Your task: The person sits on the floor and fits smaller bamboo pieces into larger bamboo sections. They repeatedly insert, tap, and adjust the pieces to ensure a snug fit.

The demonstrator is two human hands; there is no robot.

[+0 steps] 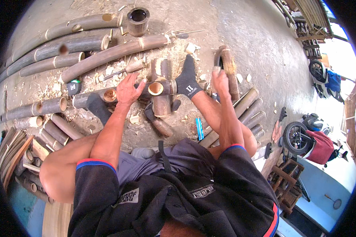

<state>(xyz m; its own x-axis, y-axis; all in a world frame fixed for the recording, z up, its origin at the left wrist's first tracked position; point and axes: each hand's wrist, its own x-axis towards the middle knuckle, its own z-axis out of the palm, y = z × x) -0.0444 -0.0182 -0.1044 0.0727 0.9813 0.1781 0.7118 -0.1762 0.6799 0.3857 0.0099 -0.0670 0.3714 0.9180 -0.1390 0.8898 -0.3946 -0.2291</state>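
My left hand (129,89) rests on a dark bamboo pole (142,91), fingers stretched out and thumb apart, holding nothing. Beside it, a round hole (156,89) with a pale cut rim opens in the pole. A short, thick bamboo piece (161,106) lies crosswise at the pole. My socked right foot (189,78) is against the pole's right end. My right hand (220,81) is closed beside a brown bamboo piece (230,65), around a dark, narrow part mostly hidden by the fingers. Just beyond my left hand lies a chisel (133,66) with a wooden handle.
Long bamboo poles (114,57) lie at the far left, near an upright hollow bamboo section (138,23). A tape measure (74,87) sits left of my left hand. Cut tubes (252,108) lie by my right knee. Wood chips cover the floor. Motorbikes (298,138) stand at right.
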